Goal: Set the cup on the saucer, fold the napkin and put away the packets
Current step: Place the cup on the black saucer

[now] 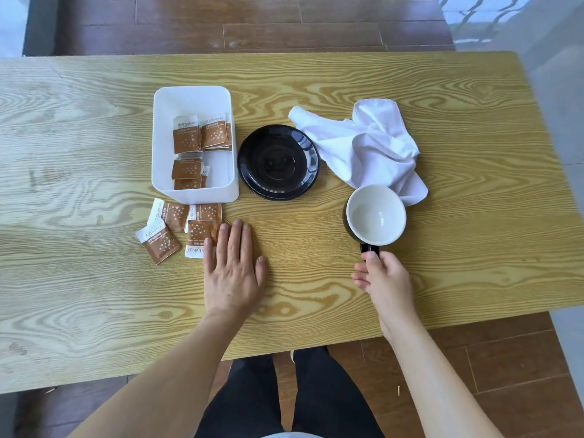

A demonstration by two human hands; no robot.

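Note:
A black cup (pixel 375 214) with a white inside stands upright on the wooden table (pixel 316 279), right of centre. My right hand (pixel 380 276) pinches its black handle at the near side. The empty black saucer (pixel 278 162) lies to the cup's upper left, apart from it. A crumpled white napkin (pixel 363 143) lies behind the cup and touches the saucer's right rim. Several brown and white packets (pixel 177 230) lie loose in front of a white box (pixel 196 102) that holds several more. My left hand (pixel 232 270) rests flat on the table, its fingers over the edge of one loose packet.
The table's near edge runs just in front of my forearms, and its right edge lies beyond the napkin. Dark wooden floor shows behind the table and below it, with my legs in dark trousers underneath.

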